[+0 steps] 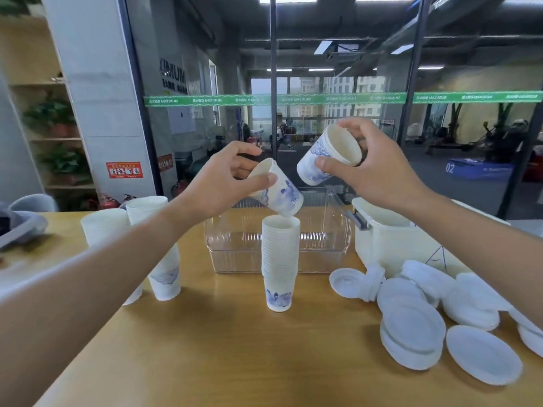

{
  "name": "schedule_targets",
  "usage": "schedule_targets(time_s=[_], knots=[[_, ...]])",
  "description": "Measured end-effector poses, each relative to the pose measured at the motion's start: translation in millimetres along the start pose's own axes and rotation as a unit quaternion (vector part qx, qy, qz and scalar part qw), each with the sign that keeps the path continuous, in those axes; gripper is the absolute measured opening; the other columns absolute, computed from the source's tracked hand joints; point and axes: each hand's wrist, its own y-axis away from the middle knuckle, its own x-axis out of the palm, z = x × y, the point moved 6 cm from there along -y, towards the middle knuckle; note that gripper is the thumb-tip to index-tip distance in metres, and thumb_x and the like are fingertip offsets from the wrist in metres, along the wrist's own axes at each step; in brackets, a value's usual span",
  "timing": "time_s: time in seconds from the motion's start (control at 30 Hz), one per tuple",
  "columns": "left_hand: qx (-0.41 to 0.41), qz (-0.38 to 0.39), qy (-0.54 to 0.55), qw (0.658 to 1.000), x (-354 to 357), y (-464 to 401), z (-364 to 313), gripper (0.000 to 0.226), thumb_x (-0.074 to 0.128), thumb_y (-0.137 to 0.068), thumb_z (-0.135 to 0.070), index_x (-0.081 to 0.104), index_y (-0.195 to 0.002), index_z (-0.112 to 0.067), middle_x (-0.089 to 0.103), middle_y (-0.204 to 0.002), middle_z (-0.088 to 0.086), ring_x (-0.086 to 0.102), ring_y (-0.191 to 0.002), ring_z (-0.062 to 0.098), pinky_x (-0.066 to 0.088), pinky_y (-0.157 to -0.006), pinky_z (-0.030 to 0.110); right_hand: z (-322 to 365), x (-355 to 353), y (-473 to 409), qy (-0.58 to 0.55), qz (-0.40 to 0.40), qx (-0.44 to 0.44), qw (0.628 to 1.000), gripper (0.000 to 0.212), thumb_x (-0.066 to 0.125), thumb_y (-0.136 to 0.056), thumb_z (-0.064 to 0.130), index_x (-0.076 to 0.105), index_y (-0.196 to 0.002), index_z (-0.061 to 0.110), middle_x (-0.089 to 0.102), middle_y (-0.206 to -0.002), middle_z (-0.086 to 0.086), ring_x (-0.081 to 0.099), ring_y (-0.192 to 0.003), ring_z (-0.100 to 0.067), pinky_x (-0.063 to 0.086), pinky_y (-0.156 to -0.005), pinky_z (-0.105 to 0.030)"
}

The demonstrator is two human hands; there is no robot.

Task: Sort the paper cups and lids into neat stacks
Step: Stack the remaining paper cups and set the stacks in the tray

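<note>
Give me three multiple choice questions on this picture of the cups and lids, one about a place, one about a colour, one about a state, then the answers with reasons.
1. Where does the tall cup stack stand?
A. in front of the clear bin
B. inside the white box
C. on the lids

2. What colour is the print on the cups?
A. red
B. blue
C. green

3. What are the hands doing?
A. resting flat on the table
B. both pressing lids
C. each holding one cup

Answers:
1 A, it stands on the table before the bin.
2 B, blue patterns show.
3 C, the left hand and right hand each grip a tilted cup.
</note>
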Motion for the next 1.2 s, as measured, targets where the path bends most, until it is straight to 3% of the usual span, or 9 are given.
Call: schedule_targets(time_s=[0.17,0.33,0.43,0.53,0.73,0.83,0.93,1.1,1.2], knots=[[0.005,0.039,-0.043,0.998,8,5,5,0.071,0.083,-0.079,-0.051,0.049,-0.139,-0.035,0.075,-0.111,-0.017,0.069,-0.098,-0.001,0.051,-0.084,0.019,17,1,1,-0.002,-0.007,-0.019,1.0,0.063,0.08,-0.086,0.048,0.05,-0.139,0.03,0.056,-0.129,0.016,0.059,-0.111,-0.011,0.047,-0.088,-0.025],[0.004,0.071,-0.07,0.995,30,11,13,0.08,0.082,-0.078,-0.059,0.044,-0.145,-0.038,0.073,-0.114,-0.023,0.067,-0.102,-0.002,0.05,-0.086,0.022,28,13,4,-0.009,0.008,-0.036,0.999,0.066,0.08,-0.087,0.047,0.052,-0.143,0.028,0.057,-0.138,0.01,0.058,-0.12,-0.012,0.05,-0.103,-0.038],[0.01,0.075,-0.022,0.997,45,17,21,0.077,0.083,-0.078,-0.056,0.044,-0.143,-0.041,0.073,-0.115,-0.021,0.07,-0.1,0.0,0.06,-0.088,0.034,27,25,6,-0.01,0.032,-0.025,0.999,0.067,0.08,-0.087,0.047,0.052,-0.145,0.028,0.057,-0.135,0.007,0.058,-0.119,-0.012,0.05,-0.105,-0.041],[0.004,0.072,0.029,0.997,63,27,39,0.074,0.085,-0.079,-0.05,0.047,-0.14,-0.037,0.073,-0.117,-0.019,0.069,-0.108,0.003,0.06,-0.093,0.041,21,41,10,-0.01,0.07,-0.009,0.997,0.065,0.081,-0.086,0.044,0.053,-0.143,0.028,0.056,-0.133,0.007,0.059,-0.117,-0.011,0.051,-0.103,-0.04],[-0.024,0.035,0.12,0.992,89,56,72,0.067,0.088,-0.082,-0.029,0.05,-0.138,-0.033,0.069,-0.122,-0.022,0.066,-0.11,-0.001,0.057,-0.083,0.024,6,73,25,-0.01,0.13,0.015,0.991,0.071,0.084,-0.083,0.043,0.051,-0.145,0.028,0.057,-0.135,0.013,0.06,-0.119,-0.011,0.052,-0.103,-0.042],[-0.038,0.034,0.135,0.99,99,69,87,0.069,0.088,-0.082,-0.029,0.049,-0.14,-0.032,0.069,-0.125,-0.017,0.065,-0.116,0.002,0.059,-0.086,0.029,-4,86,34,-0.012,0.149,0.025,0.988,0.072,0.082,-0.083,0.049,0.049,-0.145,0.033,0.057,-0.136,0.019,0.06,-0.116,-0.005,0.054,-0.098,-0.038],[-0.057,0.042,0.137,0.988,105,79,99,0.072,0.089,-0.081,-0.032,0.048,-0.141,-0.035,0.066,-0.127,-0.022,0.063,-0.117,0.0,0.06,-0.089,0.033,-10,96,42,-0.02,0.16,0.044,0.986,0.072,0.08,-0.085,0.049,0.048,-0.147,0.034,0.057,-0.135,0.02,0.058,-0.111,0.004,0.051,-0.086,-0.02],[-0.08,0.047,0.109,0.99,111,95,114,0.074,0.088,-0.081,-0.038,0.045,-0.14,-0.042,0.066,-0.126,-0.025,0.061,-0.118,-0.004,0.057,-0.093,0.03,-25,110,61,-0.038,0.166,0.074,0.983,0.07,0.075,-0.088,0.05,0.046,-0.15,0.035,0.054,-0.14,0.02,0.054,-0.111,0.009,0.048,-0.084,-0.017],[-0.088,0.053,0.086,0.991,113,103,124,0.076,0.087,-0.081,-0.039,0.043,-0.143,-0.043,0.066,-0.125,-0.027,0.06,-0.117,-0.003,0.055,-0.094,0.031,-33,118,80,-0.078,0.154,0.096,0.98,0.079,0.076,-0.089,0.046,0.033,-0.155,0.046,0.05,-0.136,0.031,0.052,-0.113,0.016,0.051,-0.091,-0.022]])
